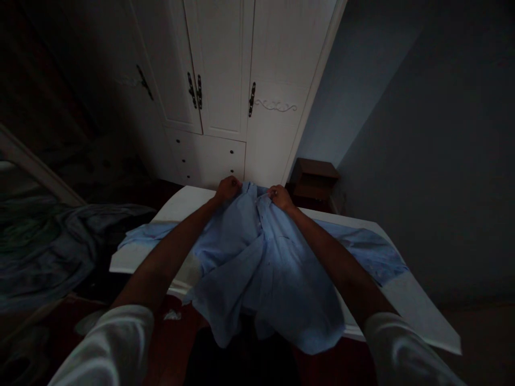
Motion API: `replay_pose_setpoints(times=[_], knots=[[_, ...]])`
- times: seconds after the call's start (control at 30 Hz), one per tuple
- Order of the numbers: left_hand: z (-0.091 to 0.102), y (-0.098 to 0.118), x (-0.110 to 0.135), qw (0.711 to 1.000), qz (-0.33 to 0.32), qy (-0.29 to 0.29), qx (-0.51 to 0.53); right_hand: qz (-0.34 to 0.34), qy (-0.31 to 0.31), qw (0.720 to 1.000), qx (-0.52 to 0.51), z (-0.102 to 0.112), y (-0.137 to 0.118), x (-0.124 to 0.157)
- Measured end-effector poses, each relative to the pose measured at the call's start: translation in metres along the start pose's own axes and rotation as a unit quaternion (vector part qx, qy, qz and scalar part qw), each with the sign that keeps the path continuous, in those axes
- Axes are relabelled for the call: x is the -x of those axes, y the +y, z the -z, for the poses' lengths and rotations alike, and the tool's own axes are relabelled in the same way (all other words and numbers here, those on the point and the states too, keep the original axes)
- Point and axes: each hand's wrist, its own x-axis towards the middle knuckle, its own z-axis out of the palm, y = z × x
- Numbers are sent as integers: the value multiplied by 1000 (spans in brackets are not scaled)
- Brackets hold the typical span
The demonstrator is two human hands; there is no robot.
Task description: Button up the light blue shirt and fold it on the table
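A light blue button-up shirt (281, 268) lies spread over a white board-like table (418, 305), its hem hanging over the near edge. One sleeve stretches out to the left and the other to the right. At the far side, my left hand (229, 187) pinches the shirt beside the collar. My right hand (280, 197) grips the other side of the collar area, fingers closed on the cloth. The button front runs down between my two arms, partly folded over on itself.
Behind the table stands a white wardrobe (217, 91) with dark handles. A small brown cabinet (316, 171) is at the back right, by the grey wall. Dark crumpled cloth (68, 246) lies at the left. The floor (169, 343) is dark red.
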Motion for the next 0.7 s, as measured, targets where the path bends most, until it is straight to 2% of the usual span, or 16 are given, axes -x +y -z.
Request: replay_pose_setpoints(times=[0.1,0.2,0.3,0.4,0.5,0.57,0.63,0.7], knots=[[-23,10,9,1000,27,2,-1,-17,7,1000,-2,-18,-9,4],[-32,14,20,999,39,-12,-4,-8,19,1000,-10,-24,-11,13],[-22,15,33,1000,26,-12,-2,0,50,999,-23,-12,-3,24],[3,18,57,1000,4,-15,5,18,81,995,-56,7,7,44],[29,31,107,998,-18,-23,56,58,91,987,-120,19,13,80],[41,42,155,989,-40,15,140,88,62,984,-143,24,14,111],[43,51,209,971,-7,75,226,113,32,983,-142,28,15,143],[36,53,262,955,37,123,269,127,28,984,-123,33,18,172]])
